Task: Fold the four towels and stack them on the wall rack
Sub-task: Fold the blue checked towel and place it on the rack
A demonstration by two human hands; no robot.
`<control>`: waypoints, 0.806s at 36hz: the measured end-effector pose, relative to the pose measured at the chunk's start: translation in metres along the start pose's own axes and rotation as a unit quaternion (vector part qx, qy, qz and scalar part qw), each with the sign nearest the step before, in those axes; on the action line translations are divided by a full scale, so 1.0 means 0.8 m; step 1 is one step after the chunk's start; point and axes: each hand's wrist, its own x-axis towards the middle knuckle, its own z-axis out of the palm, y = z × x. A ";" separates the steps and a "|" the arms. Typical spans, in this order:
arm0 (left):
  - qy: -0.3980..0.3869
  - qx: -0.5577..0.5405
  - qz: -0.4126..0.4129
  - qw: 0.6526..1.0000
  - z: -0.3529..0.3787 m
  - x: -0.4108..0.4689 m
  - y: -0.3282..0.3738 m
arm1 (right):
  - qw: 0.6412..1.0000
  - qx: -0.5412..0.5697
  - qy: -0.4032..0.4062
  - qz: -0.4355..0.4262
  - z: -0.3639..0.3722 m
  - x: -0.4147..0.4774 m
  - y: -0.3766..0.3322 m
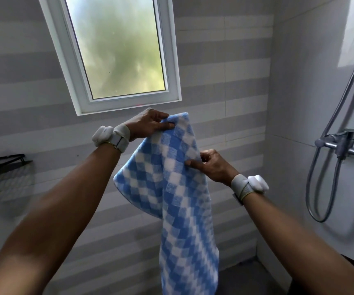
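Left hand (148,123) pinches the towel (178,188) at its top corner. Right hand (212,165) pinches its right edge lower down. Towel hangs midair.

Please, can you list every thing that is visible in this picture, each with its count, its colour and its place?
towel: one, blue and white check, held up in the middle, hanging down
window: one, white frame, on the striped tiled wall, top centre
wall rack: one, black, left edge
shower mixer: one, grey metal, right wall
shower hose: one, grey, looping below the mixer
wrist bands: two, white, one on each wrist
left hand: pinching the towel's top corner
right hand: pinching the towel's edge lower down
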 end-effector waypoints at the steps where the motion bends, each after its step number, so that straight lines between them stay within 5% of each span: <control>1: 0.016 0.011 0.000 1.000 -0.005 -0.001 -0.002 | 1.000 0.006 -0.011 0.012 0.001 -0.002 0.004; 8: 0.079 -0.006 -0.032 0.996 -0.026 -0.009 -0.030 | 0.997 0.044 -0.056 0.043 0.000 -0.015 0.017; 17: -0.070 -0.163 -0.145 0.974 -0.023 -0.035 -0.078 | 0.998 -0.048 -0.035 -0.028 0.012 0.001 0.007; 22: -0.165 0.018 -0.155 0.974 -0.012 -0.043 -0.074 | 0.995 -0.080 -0.055 -0.033 0.020 0.004 -0.002; 25: -0.240 0.152 -0.180 0.942 -0.001 -0.044 -0.069 | 0.988 -0.134 -0.053 -0.060 0.023 0.002 -0.012; 29: -0.267 0.163 -0.150 0.938 0.023 -0.044 -0.059 | 0.974 -0.194 -0.051 -0.102 0.024 0.005 -0.019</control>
